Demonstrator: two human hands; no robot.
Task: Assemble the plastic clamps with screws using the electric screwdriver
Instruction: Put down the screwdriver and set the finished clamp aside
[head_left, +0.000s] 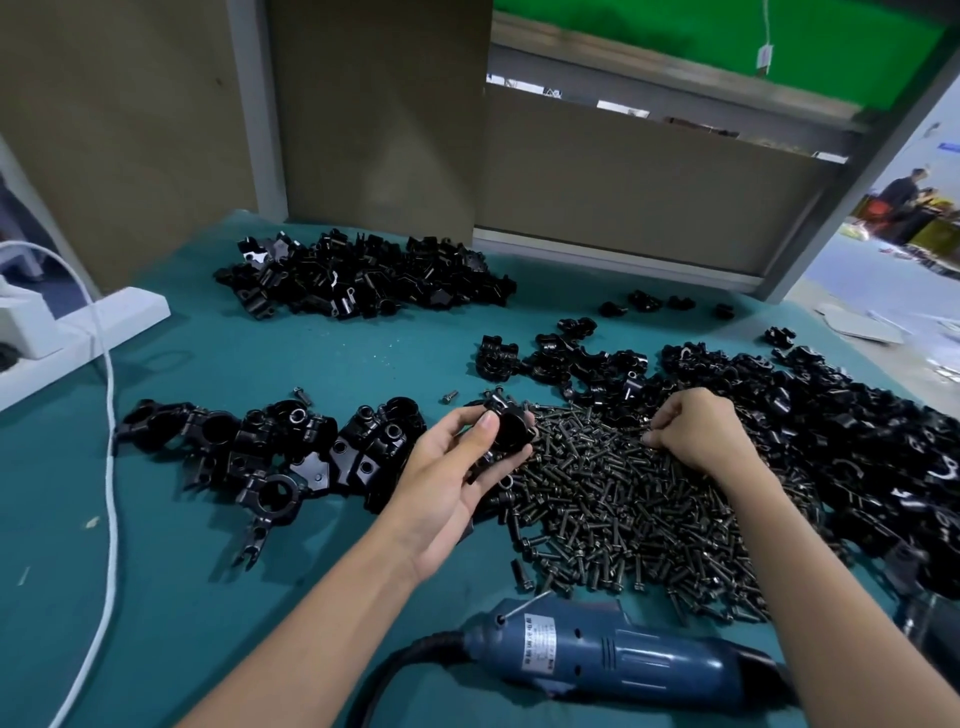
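My left hand (457, 467) grips a black plastic clamp (506, 428) just above the left edge of a big heap of dark screws (623, 509). My right hand (696, 434) sits on top of that heap with its fingers curled down into the screws, pinching among them; what it holds is hidden. A blue electric screwdriver (613, 660) lies on its side on the green mat near the front edge, its black cord trailing left. Neither hand touches it.
Assembled clamps (270, 452) lie in a pile at left. Loose clamp halves are heaped at the back (363, 278) and at right (831, 431). A white cable (110, 467) runs down the left side beside a white device (62, 327). Cardboard panels (374, 114) stand behind the table.
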